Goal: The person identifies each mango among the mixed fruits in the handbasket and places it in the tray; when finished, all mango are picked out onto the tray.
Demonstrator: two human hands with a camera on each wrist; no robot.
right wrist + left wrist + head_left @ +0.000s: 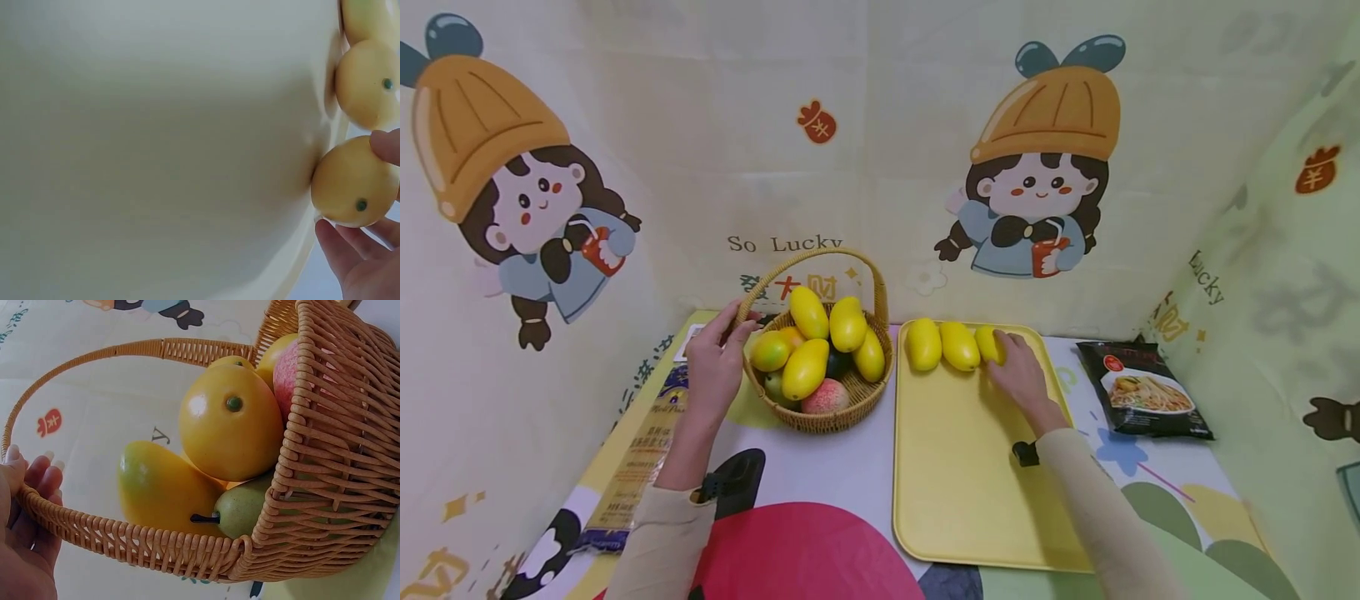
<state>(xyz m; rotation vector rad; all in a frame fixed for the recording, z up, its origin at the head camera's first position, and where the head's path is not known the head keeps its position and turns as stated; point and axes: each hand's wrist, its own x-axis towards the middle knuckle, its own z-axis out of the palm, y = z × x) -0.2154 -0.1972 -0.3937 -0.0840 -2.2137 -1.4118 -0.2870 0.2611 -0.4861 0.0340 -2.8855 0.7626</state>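
At the back of the table stands a wicker basket (829, 422) heaped with yellow mangoes (806, 369), a green pear (244, 509) and a pink-red peach (826, 397). My left hand (718, 358) holds the basket's arched handle (131, 540) on its left side, thumb on one face and fingers on the other. To the right, my right hand (1021, 375) grips a mango (353, 181) at the far edge of the yellow tray (970, 483). Two more mangoes (958, 346) lie in a row to its left; part of the gripped mango is hidden by the fingers.
A black noodle packet (1142, 390) lies right of the tray. On the left, a long pasta bag (636, 458) lies partly behind my left forearm. A printed cloth wall (887, 167) rises right behind the basket and tray.
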